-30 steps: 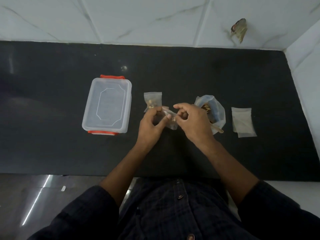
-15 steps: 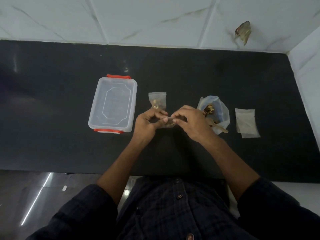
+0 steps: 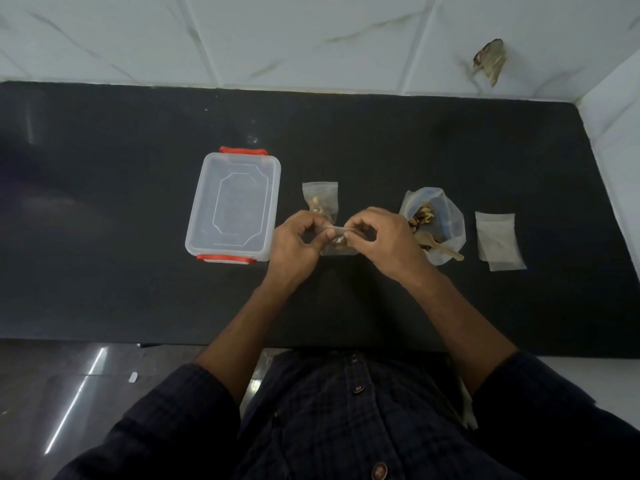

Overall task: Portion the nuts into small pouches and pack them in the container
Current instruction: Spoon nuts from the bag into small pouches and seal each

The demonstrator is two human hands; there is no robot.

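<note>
Right of the lidded clear plastic container (image 3: 233, 208) with red clips, left hand (image 3: 294, 244) and right hand (image 3: 382, 242) both pinch a crinkly clear pouch (image 3: 337, 244) of nuts. Beyond lies a filled pouch (image 3: 321, 201); farther right, an open nut bag (image 3: 433, 225) and flat empty pouches (image 3: 498, 240).

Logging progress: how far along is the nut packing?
Done: one filled pouch lies by the container. In hand: left hand and right hand pinch a second pouch. Left: empty pouches, nuts in the bag, the closed container unpacked.
</note>
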